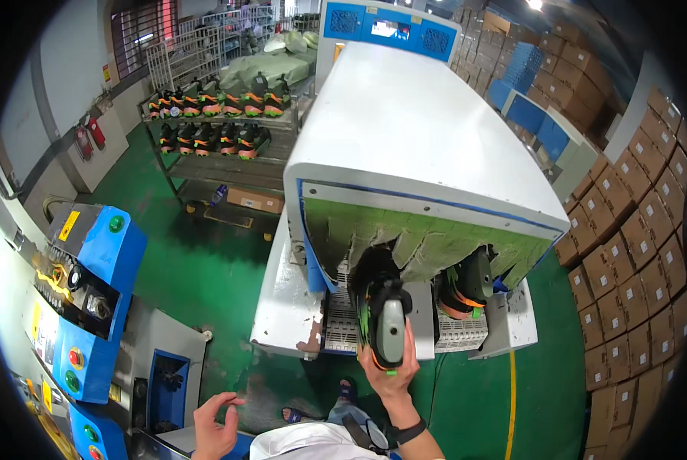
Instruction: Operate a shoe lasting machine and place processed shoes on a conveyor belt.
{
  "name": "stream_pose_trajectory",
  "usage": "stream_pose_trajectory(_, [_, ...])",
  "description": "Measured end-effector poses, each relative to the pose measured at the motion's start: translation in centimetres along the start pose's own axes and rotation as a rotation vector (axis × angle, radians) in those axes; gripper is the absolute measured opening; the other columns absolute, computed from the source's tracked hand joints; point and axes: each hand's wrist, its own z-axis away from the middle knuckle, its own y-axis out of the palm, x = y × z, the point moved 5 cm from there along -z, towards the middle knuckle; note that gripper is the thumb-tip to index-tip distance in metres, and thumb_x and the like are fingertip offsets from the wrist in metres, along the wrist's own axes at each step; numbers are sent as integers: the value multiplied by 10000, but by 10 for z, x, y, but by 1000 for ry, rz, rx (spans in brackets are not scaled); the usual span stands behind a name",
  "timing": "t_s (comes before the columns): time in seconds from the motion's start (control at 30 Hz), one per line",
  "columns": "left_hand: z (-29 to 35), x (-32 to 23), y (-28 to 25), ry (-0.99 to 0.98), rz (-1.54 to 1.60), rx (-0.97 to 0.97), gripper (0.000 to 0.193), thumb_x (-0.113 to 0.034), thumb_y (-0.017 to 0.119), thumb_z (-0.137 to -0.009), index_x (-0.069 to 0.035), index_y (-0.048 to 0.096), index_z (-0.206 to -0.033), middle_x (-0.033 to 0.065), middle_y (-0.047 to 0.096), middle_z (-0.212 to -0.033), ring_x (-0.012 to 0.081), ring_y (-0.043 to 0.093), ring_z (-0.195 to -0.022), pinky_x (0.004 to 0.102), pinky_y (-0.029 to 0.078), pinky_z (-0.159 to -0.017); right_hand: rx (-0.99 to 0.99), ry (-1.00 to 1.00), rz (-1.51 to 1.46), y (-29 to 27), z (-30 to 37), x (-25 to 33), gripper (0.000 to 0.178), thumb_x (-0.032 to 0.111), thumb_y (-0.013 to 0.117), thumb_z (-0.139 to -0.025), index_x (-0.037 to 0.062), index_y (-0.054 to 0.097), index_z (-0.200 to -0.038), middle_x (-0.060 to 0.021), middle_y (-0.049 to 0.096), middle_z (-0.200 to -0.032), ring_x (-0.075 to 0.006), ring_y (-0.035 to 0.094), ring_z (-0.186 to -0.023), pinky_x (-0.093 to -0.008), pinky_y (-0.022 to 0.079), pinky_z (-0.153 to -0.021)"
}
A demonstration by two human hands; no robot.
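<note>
A black shoe (371, 299) with green and orange trim, a grey shoe last in its opening, is gripped at its near end by my right hand (391, 376). It stands at the mouth of a white tunnel machine (420, 138), above the left conveyor lane (340, 326); its far end lies in the shadow of the green flap curtain (343, 218). On the right lane a second shoe (455, 295) with a grey last sits partly under the curtain. My left hand (216, 425) is low at the left, empty, with its fingers loosely bent and thumb apart.
A metal rack (228, 165) with rows of similar shoes stands at the back left. Blue and white machinery (102, 307) with buttons is close on my left. Stacked cartons (627, 268) line the right side. A yellow line (511, 406) marks the green floor.
</note>
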Motion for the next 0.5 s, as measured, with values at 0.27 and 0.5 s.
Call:
stream_pose_trajectory(0.27, [27,7,24,-147,-25,-70,219,19,559,-850,50,584,-1065,126,687,-889,162,646,-830,277,487,-781,-2,-40,-16,21,-18,2,776,144,788,-687,-87,392,-1314,-316,457,-1330,-451,523,-1165,-452,433,-985])
stream_pose_trajectory(0.5, [-3,-74,37,129,-115,-164,239,-39,587,-845,35,577,-1072,110,662,-839,193,620,-754,331,475,-708,67,5,-50,34,-56,-19,755,102,784,-683,-72,391,-1303,-321,446,-1325,-446,506,-1182,-445,429,-977])
